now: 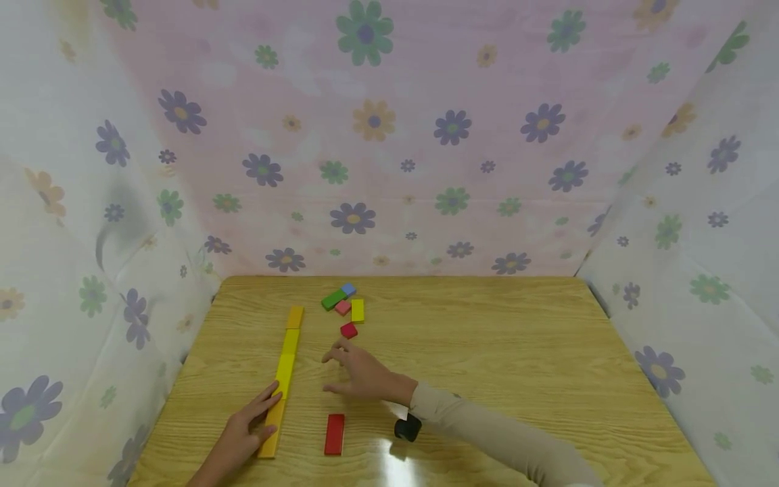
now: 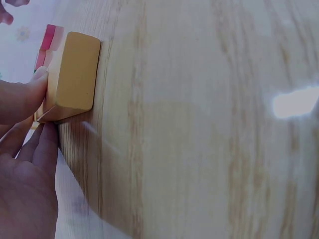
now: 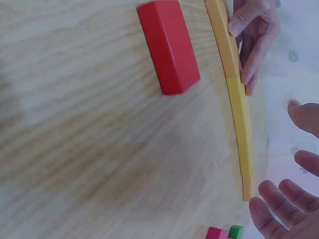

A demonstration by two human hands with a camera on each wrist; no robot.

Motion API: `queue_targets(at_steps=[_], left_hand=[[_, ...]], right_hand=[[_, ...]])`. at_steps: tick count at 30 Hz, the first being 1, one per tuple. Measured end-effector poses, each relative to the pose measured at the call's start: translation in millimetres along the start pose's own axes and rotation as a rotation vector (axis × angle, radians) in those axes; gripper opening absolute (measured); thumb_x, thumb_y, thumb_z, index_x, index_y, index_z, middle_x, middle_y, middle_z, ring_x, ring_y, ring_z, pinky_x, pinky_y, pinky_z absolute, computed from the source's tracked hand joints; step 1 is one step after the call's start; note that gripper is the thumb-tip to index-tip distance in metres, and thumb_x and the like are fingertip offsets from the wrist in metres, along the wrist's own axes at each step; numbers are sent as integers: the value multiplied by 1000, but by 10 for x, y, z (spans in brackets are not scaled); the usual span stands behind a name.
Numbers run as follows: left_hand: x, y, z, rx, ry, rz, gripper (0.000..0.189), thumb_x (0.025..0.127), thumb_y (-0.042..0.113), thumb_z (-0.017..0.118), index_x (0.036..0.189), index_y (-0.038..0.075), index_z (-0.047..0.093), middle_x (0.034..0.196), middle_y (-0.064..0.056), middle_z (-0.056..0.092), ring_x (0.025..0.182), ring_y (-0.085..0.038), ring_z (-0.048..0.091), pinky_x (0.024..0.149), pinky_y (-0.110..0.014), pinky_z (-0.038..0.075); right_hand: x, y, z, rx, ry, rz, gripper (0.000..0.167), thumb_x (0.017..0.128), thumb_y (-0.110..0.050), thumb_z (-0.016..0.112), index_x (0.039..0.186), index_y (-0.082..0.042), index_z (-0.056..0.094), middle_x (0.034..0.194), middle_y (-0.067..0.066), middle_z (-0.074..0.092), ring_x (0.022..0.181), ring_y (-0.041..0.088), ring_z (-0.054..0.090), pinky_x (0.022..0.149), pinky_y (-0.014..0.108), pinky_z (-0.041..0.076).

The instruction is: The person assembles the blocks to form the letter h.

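Observation:
A straight row of blocks runs away from me at the left: a long orange block (image 1: 268,446), a long yellow block (image 1: 285,372), a shorter yellow block (image 1: 291,341) and an orange block (image 1: 295,317) at the far end. My left hand (image 1: 237,433) pinches the nearest orange block, thumb on one long side and fingers on the other. My right hand (image 1: 365,375) is right of the row, fingers spread and slightly bent, holding nothing. Just beyond its fingertips lies a small red block (image 1: 349,330). A long red block (image 1: 334,435) lies nearer to me, between both hands.
At the back lie a green block (image 1: 334,299), a blue block (image 1: 349,290), a pink block (image 1: 343,308) and a yellow block (image 1: 358,311). A black device (image 1: 408,427) is at my right wrist. Flowered cloth walls (image 1: 402,189) enclose the wooden table (image 1: 487,338).

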State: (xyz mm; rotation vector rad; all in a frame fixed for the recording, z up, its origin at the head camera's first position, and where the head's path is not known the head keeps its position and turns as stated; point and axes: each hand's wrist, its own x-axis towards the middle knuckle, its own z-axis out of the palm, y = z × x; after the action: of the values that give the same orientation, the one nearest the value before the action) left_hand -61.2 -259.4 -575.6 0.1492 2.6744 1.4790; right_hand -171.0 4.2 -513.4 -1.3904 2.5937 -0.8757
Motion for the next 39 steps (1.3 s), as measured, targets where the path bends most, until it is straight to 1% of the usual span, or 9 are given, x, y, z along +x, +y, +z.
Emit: queue_targets(at_steps=[3, 9, 13, 17, 22, 27, 32, 35, 39], left_hand=[[-6, 4, -3, -3, 0, 0, 58, 77, -10, 70, 132, 2, 56, 147, -10, 38, 132, -28, 35, 93, -16, 41], [-8, 18, -16, -31, -10, -26, 58, 77, -9, 70, 132, 4, 55, 148, -7, 38, 133, -26, 34, 95, -20, 41], [-13, 14, -25, -31, -6, -12, 58, 78, -9, 70, 132, 3, 55, 147, -8, 38, 132, -26, 35, 94, -19, 41], [-17, 21, -30, -37, -10, -8, 58, 78, -10, 70, 132, 2, 55, 147, -9, 37, 133, -27, 34, 94, -16, 40], [-13, 48, -36, -56, -22, -32, 58, 79, -10, 68, 133, 3, 54, 148, -8, 37, 134, -26, 33, 94, -15, 38], [-11, 59, -41, -60, -26, -45, 57, 80, -9, 68, 133, 3, 54, 148, -8, 37, 134, -25, 32, 95, -15, 38], [-2, 36, -31, -44, -32, -48, 57, 80, -7, 69, 134, 4, 54, 148, -8, 36, 134, -26, 32, 96, -18, 39], [6, 6, -25, -35, -40, -44, 57, 81, -3, 69, 135, 5, 53, 149, -8, 35, 135, -27, 30, 96, -18, 40], [6, -25, -27, -37, -48, -28, 57, 82, 0, 69, 136, 5, 52, 150, -8, 34, 135, -28, 29, 95, -18, 40]], right_hand=[[62, 8, -40, 4, 6, 7, 43, 85, -32, 72, 117, -6, 60, 114, 6, 49, 83, 19, 59, 71, 12, 42], [193, 19, -148, 21, 4, 37, 42, 86, -31, 71, 118, -7, 60, 116, 8, 51, 84, 17, 57, 74, 15, 44], [296, 50, -193, 18, -2, 58, 41, 86, -29, 71, 119, -7, 59, 117, 10, 51, 89, 20, 58, 76, 18, 46], [394, 113, -217, 21, -4, 78, 39, 87, -29, 70, 119, -9, 59, 117, 13, 51, 92, 21, 59, 77, 20, 47], [515, 215, -242, 25, 8, 95, 41, 86, -29, 71, 119, -8, 58, 120, 13, 50, 94, 25, 59, 77, 22, 47], [632, 312, -266, 54, 23, 127, 42, 87, -27, 70, 122, -7, 58, 123, 13, 49, 94, 23, 58, 74, 22, 48], [741, 389, -300, 49, 26, 126, 42, 88, -28, 68, 123, -6, 58, 120, 11, 51, 97, 23, 59, 78, 24, 49], [804, 417, -333, 47, 33, 130, 41, 89, -29, 68, 121, -6, 58, 120, 10, 52, 97, 19, 58, 80, 24, 48], [885, 453, -362, 64, 34, 150, 39, 89, -29, 67, 119, -5, 58, 120, 13, 53, 91, 21, 58, 76, 26, 48]])
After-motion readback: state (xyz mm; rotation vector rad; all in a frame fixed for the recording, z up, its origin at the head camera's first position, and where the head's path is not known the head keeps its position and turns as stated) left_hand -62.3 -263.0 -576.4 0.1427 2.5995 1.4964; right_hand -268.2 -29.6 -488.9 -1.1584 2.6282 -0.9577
